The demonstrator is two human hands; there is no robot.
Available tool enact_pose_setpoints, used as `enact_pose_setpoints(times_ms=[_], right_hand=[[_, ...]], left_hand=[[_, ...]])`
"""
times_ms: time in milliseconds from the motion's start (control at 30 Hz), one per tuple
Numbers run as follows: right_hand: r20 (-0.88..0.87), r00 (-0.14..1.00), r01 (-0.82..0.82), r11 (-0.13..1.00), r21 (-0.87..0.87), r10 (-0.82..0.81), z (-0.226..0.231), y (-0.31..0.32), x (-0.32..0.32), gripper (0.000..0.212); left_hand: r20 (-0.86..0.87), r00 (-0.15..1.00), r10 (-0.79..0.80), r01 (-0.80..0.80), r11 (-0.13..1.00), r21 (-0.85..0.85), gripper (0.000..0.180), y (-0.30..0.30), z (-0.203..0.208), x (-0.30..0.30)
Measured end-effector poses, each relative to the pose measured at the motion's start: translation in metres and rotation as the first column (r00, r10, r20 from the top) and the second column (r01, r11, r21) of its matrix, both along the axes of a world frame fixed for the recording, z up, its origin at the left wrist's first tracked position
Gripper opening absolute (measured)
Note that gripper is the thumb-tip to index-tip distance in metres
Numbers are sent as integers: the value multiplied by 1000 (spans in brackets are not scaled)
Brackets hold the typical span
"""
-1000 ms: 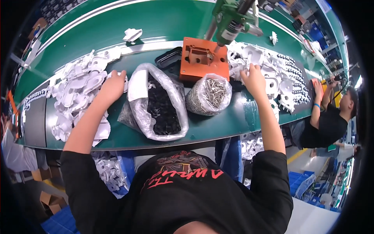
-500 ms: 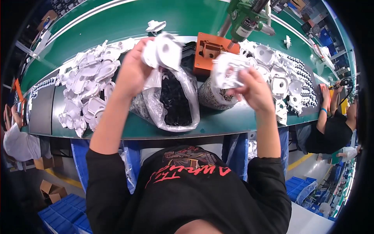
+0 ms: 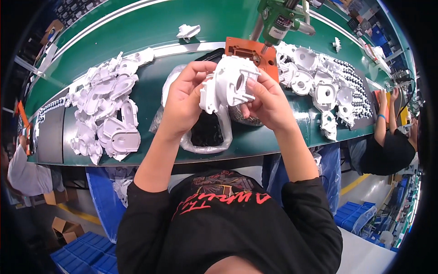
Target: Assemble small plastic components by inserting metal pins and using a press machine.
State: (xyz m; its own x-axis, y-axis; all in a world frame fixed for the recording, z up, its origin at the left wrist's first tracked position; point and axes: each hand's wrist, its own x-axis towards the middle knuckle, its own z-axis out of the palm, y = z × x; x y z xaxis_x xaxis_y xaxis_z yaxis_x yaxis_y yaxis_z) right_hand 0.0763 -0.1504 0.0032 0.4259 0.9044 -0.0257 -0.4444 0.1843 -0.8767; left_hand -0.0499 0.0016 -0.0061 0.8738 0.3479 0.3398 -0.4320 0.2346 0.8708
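Observation:
Two white plastic housing halves are held together above the bench, one against the other. My left hand (image 3: 181,102) is closed on the left housing half (image 3: 208,95), fingers behind it and thumb at its near side. My right hand (image 3: 275,106) grips the right housing half (image 3: 232,77), which shows a round hole and several posts; the thumb presses near that hole. Whether the two halves are fully seated I cannot tell. Below them lies an open clear bag (image 3: 224,137) of black parts. A second bag (image 3: 246,118), of small metal pieces, is mostly hidden by my right hand.
An orange fixture (image 3: 237,44) stands behind my hands, under a green drill-like machine (image 3: 279,27). White housing parts heap at left (image 3: 107,105) and right (image 3: 325,93). One white part (image 3: 188,32) lies on the green belt. Other people work at both sides.
Both hands have come inward from apart, bringing the two white housing halves together in the middle. The right half has moved left and the left half right and down.

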Motion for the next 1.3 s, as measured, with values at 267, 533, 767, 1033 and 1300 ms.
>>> enact_pose_setpoints(times_ms=[267,533,767,1033,1300], right_hand=[[65,990,123,992,-8,-123,-3,6,-1,33],[-85,969,239,968,72,-232,1,13,0,27],[880,336,623,780,60,-335,-25,-30,31,34],[847,470,553,831,-64,-248,-40,-35,40,25],[970,225,530,847,-42,-92,-40,-32,39,24]], left_hand=[[69,998,1,25,929,-369,44,-20,14,12],[98,969,226,-196,949,-248,44,-43,-1,35],[34,919,393,-236,479,845,19,2,9,73],[51,915,400,-59,8,998,18,16,-21,132],[257,934,249,-176,-307,935,13,6,-40,153]])
